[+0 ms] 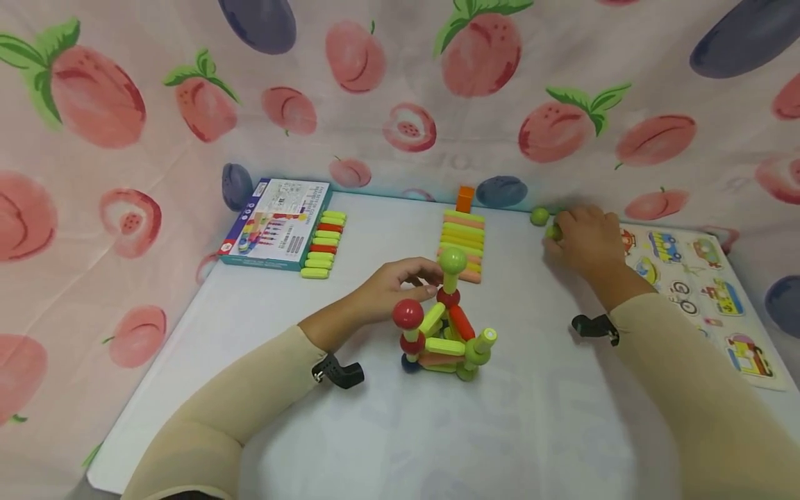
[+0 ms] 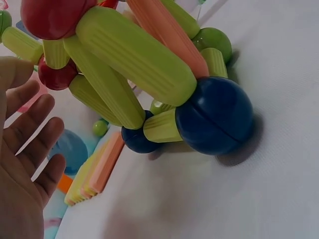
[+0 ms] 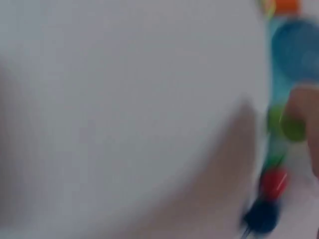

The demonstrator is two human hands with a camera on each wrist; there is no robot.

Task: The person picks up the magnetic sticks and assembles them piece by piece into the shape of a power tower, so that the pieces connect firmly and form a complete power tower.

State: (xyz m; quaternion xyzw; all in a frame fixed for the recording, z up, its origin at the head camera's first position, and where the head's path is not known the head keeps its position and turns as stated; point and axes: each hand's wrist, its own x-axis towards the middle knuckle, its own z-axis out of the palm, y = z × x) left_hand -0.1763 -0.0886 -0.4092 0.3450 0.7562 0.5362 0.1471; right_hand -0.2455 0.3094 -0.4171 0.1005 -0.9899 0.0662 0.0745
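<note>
Beige sleeves (image 1: 240, 396); stick frame (image 1: 445, 347), posts (image 1: 450, 283) upward

– Boxes (image 1: 284, 219)?
– One. Also one picture board (image 1: 744, 323), one orange block (image 1: 465, 199), one rod-and-ball frame (image 1: 445, 347).
– Green balls (image 1: 539, 216) outside it?
– Two.
– Red balls (image 1: 407, 314) within?
– Three, plus two blue balls (image 2: 214, 114).
– Hands (image 1: 387, 295)?
– Two.

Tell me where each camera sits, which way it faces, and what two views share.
Head: worn on the head, facing forward and down over the white table; left hand, right hand and beige sleeves show.
Left wrist: worn on that wrist, looking past the left hand's fingers at the ball-and-stick structure; those fingers show at left.
Right wrist: worn on that wrist, blurred, looking across the table; part of the right hand shows at the right edge, by a green ball.
Shared: head and left wrist both show the structure.
</note>
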